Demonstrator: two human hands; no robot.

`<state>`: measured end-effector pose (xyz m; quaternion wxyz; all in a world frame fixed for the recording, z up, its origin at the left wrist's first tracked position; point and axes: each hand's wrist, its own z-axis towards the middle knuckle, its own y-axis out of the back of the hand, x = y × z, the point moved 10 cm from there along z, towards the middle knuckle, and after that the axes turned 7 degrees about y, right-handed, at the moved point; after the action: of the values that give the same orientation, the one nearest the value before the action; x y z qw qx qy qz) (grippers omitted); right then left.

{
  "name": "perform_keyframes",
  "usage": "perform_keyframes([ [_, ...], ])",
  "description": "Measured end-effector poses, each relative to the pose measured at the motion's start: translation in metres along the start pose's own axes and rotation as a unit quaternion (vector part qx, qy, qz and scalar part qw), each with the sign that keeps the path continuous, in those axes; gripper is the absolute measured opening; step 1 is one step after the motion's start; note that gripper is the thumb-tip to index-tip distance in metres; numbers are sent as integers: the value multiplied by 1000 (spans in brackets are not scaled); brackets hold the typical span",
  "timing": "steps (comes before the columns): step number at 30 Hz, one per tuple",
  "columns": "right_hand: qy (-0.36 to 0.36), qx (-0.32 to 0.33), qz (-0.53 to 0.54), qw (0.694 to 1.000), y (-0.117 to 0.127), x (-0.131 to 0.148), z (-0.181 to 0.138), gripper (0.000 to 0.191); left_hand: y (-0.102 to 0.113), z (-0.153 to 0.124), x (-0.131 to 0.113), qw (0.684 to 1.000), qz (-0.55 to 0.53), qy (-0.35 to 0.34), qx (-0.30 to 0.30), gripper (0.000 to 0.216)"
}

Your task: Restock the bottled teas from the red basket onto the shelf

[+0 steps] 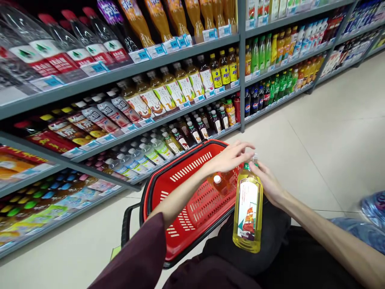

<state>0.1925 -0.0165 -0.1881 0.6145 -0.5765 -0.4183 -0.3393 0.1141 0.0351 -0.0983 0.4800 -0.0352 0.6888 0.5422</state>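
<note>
A yellow drink bottle (248,208) with a white label hangs upside-facing toward me, its neck held between both hands. My left hand (231,156) reaches across a red shopping basket (180,188) and pinches the bottle's top. My right hand (267,182) grips the neck from the other side. Inside the basket lies an orange bottle with a white cap (221,182). The basket stands on the floor beside my dark-clad knees.
Grey store shelves (156,64) packed with bottled drinks run along the left and back. More shelving (300,48) continues to the right. Pale tiled floor (331,132) opens to the right. Shrink-wrapped bottles (373,212) sit at the right edge.
</note>
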Motion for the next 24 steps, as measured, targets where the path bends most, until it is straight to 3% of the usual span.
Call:
perform_keyframes([
  [4, -14, -3, -2, 1000, 0, -5, -2, 63, -20, 26, -23, 974, 102, -77, 187, 39],
  [9, -48, 49, 3, 998, -12, -17, -6, 57, -41, 30, -26, 950, 123, -93, 271, 29],
  [11, -59, 44, -2, 997, -13, -22, -7, 50, -46, 28, -25, 952, 127, -93, 264, 20],
  [15, -54, 14, -21, 998, -9, -17, -5, 39, -43, 30, -26, 968, 124, -96, 195, 9],
  [17, -59, 40, -26, 997, -12, -13, -4, 41, -42, 34, -21, 973, 127, -76, 177, 8],
  [20, -83, 103, -42, 990, -14, -10, -2, 45, -41, 40, -9, 974, 145, -40, 167, 10],
  [24, -164, 262, -41, 950, -28, -18, -18, 56, -38, 38, -6, 976, 137, -10, 170, 9],
])
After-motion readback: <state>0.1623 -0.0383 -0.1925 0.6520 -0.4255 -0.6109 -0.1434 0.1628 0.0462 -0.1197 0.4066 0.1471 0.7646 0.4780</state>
